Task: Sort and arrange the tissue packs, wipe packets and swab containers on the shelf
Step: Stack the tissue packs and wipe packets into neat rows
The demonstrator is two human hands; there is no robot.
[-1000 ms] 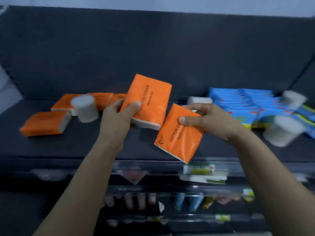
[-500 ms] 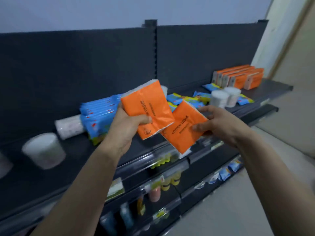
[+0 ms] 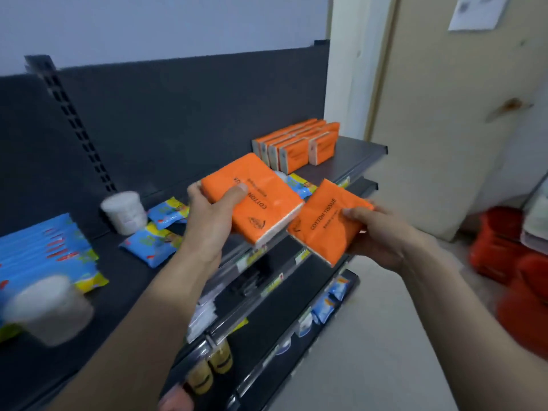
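My left hand [image 3: 212, 216] grips an orange cotton tissue pack [image 3: 261, 192] above the front edge of the dark top shelf [image 3: 353, 157]. Just to its right, my right hand [image 3: 382, 234] holds a second orange tissue pack [image 3: 323, 221] out past the shelf edge. A row of upright orange tissue packs [image 3: 296, 145] stands at the shelf's far right end. Blue wipe packets [image 3: 151, 243] lie loose in the middle, and a stack of them [image 3: 41, 253] sits at the left. A white swab container [image 3: 124, 212] stands behind them; another [image 3: 49, 308] is blurred at the near left.
Lower shelves [image 3: 281, 295] hold yellow bottles [image 3: 207, 372] and blue packets [image 3: 329, 301] behind price rails. A beige door [image 3: 444, 114] stands to the right of the shelving. Red buckets [image 3: 510, 247] sit on the floor at the far right.
My view has swung further right along the shelf, bringing the upright orange row closer. Both hands still carry their orange packs, now nearer the shelf's right end.
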